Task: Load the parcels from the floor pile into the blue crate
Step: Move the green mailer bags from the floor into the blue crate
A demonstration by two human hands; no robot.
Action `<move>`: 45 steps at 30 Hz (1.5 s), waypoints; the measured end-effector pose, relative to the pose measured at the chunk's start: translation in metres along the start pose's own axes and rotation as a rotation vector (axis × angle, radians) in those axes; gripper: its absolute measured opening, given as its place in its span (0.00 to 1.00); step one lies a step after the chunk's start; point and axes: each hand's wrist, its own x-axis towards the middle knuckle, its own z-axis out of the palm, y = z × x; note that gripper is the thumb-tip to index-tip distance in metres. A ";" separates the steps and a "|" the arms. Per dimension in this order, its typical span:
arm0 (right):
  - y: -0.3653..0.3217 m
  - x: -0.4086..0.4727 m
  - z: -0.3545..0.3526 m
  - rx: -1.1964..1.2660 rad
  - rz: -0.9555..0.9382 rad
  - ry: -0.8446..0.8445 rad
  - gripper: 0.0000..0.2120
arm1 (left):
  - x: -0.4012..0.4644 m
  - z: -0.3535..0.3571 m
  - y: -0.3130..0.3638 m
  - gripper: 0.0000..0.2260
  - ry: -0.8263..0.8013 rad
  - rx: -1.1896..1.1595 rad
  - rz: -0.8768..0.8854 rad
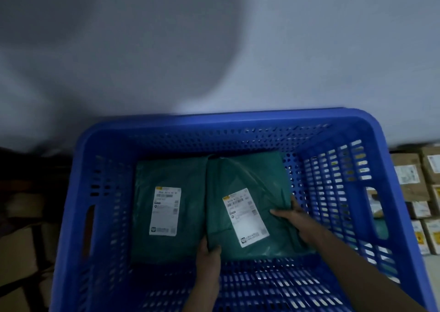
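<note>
Gripping green plastic mailer parcel (250,207) with white label, your left hand (209,259) and right hand (302,223) inside perforated blue plastic crate (392,168); label print blurred; second green mailer (166,176) alongside.

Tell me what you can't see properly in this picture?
Head view only:
- Label text on the right green parcel: too blurred to read.
- Under both green parcels: hidden by them.
- Brown boxes at right: cut off by the edge and the blue crate.
- Left side: too dark.
</note>
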 end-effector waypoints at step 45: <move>0.037 0.000 0.014 -0.526 -0.040 0.198 0.35 | -0.017 0.009 0.039 0.25 -0.163 0.909 0.126</move>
